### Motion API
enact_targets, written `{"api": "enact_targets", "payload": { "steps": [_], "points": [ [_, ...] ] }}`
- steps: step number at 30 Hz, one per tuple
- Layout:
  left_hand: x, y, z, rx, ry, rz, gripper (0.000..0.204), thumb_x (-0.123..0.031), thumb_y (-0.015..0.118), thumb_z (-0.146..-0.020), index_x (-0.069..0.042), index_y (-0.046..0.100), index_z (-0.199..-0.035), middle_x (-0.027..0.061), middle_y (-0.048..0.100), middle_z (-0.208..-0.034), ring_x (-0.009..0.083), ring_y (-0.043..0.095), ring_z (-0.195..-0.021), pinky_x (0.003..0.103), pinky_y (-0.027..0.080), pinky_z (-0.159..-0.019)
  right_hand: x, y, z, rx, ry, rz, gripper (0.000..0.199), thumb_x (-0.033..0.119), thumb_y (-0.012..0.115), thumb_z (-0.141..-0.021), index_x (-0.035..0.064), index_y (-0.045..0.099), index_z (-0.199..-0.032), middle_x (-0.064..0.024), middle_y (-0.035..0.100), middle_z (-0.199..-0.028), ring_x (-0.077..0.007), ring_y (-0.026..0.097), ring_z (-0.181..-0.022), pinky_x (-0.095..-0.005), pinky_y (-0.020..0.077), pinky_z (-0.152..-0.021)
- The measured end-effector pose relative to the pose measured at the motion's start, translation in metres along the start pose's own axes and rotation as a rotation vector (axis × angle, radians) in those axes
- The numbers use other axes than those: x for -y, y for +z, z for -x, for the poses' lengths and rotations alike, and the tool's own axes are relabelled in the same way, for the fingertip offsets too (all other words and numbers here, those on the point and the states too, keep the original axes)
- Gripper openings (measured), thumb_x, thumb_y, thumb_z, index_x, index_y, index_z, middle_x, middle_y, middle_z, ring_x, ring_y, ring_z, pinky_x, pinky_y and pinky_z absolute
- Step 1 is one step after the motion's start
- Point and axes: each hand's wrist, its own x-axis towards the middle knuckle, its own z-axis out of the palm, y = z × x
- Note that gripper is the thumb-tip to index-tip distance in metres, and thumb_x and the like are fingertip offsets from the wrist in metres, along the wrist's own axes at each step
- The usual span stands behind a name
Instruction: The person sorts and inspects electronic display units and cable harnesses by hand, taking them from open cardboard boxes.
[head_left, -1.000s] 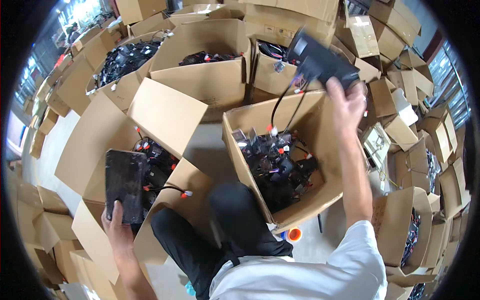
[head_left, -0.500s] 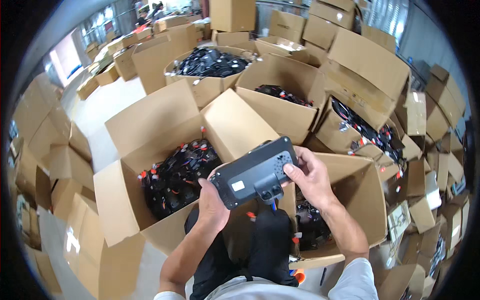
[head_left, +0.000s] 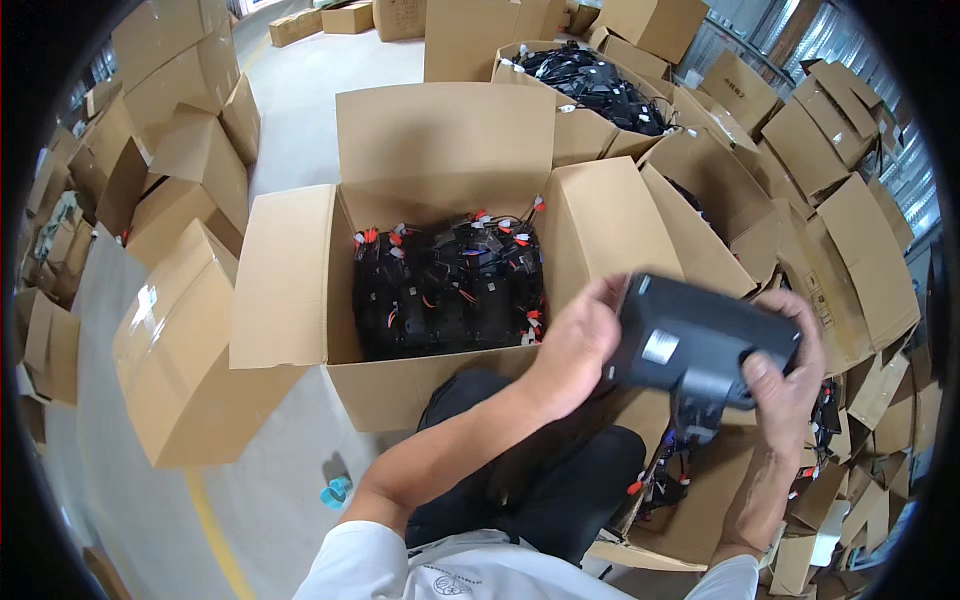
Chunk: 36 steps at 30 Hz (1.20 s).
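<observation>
Both hands grip one black module (head_left: 700,345): left hand (head_left: 575,345) fingers clasp its near end, right hand (head_left: 785,385) fingers its far edge; beyond the fingers, the open carton (head_left: 290,290) looks nearly full; this unit is not yet placed.

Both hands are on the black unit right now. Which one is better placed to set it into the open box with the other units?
Left, probably. The left hand grips the black unit at the end nearest the open box; the right hand holds the far end.
</observation>
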Motion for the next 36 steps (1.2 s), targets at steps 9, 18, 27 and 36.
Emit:
{"api": "enact_targets", "payload": {
  "steps": [9, 18, 27, 36],
  "points": [
    [-0.033, -0.068, -0.031, 0.021, -0.428, -0.823, 0.02, -0.022, 0.072, -0.089, -0.002, 0.07, -0.092, 0.0007, 0.062, -0.071, 0.0085, 0.058, -0.059, 0.027, 0.05, -0.055, -0.035, 0.111, -0.135, -0.246, 0.093, -0.624, 0.052, 0.027, 0.076, -0.09, -0.0063, 0.058, -0.125, -0.0109, 0.066, -0.109, -0.0137, 0.065, -0.089, -0.027, 0.053, -0.079],
    [-0.091, -0.354, -0.111, 0.141, -0.077, -2.061, 0.049, -0.037, 0.087, -0.068, -0.004, 0.07, -0.101, 0.0157, 0.068, -0.096, 0.033, 0.065, -0.092, 0.044, 0.05, -0.085, -0.279, 0.293, -0.082, 0.65, 0.851, -0.131, 0.049, 0.033, 0.071, -0.09, -0.0039, 0.059, -0.119, -0.0131, 0.068, -0.098, -0.0207, 0.066, -0.083, -0.0359, 0.0556, -0.063],
    [0.057, -0.372, -0.091, 0.653, 0.098, -2.233, 0.081, -0.046, 0.08, -0.071, 0.006, 0.055, -0.128, 0.0215, 0.052, -0.135, 0.0353, 0.046, -0.13, 0.045, 0.035, -0.111, -0.413, 0.367, -0.035, 0.697, 0.655, 0.396, 0.041, 0.024, 0.069, -0.091, 0.001, 0.056, -0.122, -0.0201, 0.067, -0.114, -0.0318, 0.066, -0.105, -0.0436, 0.0517, -0.09],
    [0.158, -0.369, -0.098, 0.662, -0.021, -2.532, 0.057, -0.026, 0.045, -0.094, 0.006, 0.047, -0.14, 0.0271, 0.044, -0.146, 0.0409, 0.038, -0.139, 0.056, 0.026, -0.115, -0.264, 0.29, -0.061, 0.776, 0.103, 0.285, 0.037, 0.02, 0.064, -0.092, -0.0058, 0.058, -0.119, -0.0253, 0.062, -0.122, -0.042, 0.059, -0.115, -0.0462, 0.0481, -0.096]
  ]
}}
